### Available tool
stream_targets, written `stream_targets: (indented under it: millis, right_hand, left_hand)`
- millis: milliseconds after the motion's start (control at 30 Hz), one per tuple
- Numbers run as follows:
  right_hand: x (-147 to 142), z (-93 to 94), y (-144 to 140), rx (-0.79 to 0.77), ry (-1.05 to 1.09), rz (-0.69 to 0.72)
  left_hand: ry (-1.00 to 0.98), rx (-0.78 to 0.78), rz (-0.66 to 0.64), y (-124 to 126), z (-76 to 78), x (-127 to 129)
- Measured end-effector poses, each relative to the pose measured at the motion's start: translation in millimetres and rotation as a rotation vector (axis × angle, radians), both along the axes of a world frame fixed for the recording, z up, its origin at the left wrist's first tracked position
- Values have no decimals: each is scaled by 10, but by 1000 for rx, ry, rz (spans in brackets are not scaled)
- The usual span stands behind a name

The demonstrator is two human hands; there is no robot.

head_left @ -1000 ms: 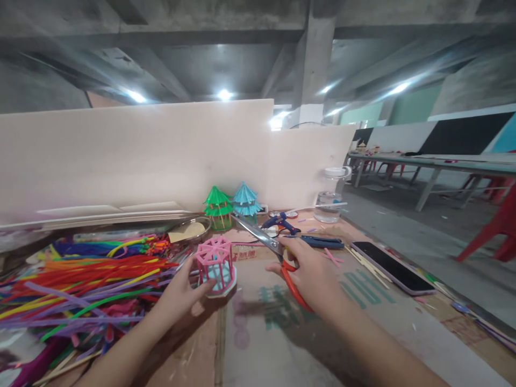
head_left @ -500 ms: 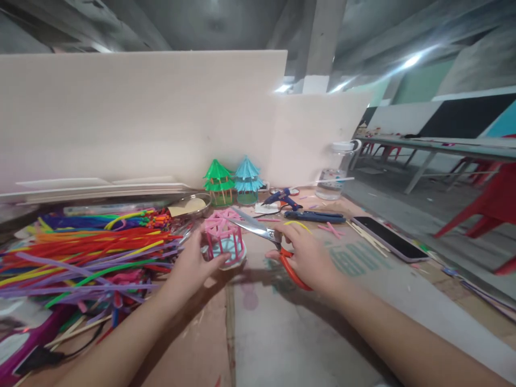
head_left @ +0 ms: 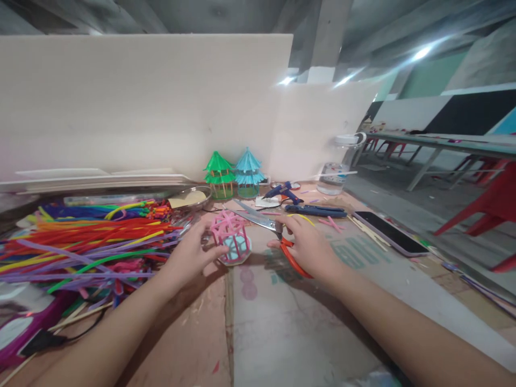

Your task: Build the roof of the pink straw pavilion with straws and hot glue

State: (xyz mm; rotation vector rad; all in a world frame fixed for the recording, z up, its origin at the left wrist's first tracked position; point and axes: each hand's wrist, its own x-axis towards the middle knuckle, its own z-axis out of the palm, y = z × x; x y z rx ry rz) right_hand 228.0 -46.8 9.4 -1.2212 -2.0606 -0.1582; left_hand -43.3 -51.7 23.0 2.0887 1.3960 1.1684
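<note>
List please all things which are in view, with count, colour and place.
Frame model: 1, pink, centre
Scissors: 1, orange handles, beside frame model
Roofed models: 2, green and light blue, back centre
Glue gun: 1, blue, back centre
Hand tool: 1, blue, centre
Bottle: 1, transparent, back right
Phone: 1, dark screen, right
Sticks: several, pale, beside phone
Strips: many, multicoloured, left
Dish: 1, silvery, back left
Device: 1, purple, lower left
Boards: several, white, back left
Partition: 1, whitish, behind
Far table: 1, grey, right
Chairs: several, red, right
Worktable: 1, brown, foreground
Left hand: 1, holding frame model
Right hand: 1, holding scissors
</note>
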Motion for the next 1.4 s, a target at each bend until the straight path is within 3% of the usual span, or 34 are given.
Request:
stream_targets:
  millis: [133,300,500,733,1167,1400]
  right_hand:
    - [12,-1,11,25,-12,1]
    - [19,19,10,22,-13,-5]
    - [-3,74,-38,13,-36,25]
    - [-28,103,-67,25,-66,32]
    - [-17,93,-59,45,-57,89]
    - [-14,81,-36,39,-68,76]
  left_hand:
    - [-222,-215,11,41,-72,-6]
    - [-254,-354,-162,-63,-58,61]
    - [-118,-102,-105,-34,5,-9]
    - [6,57,-23,-45,141,-36]
    - [159,221,27,-41,172,-83]
    - [91,114,17,-21,108,-97]
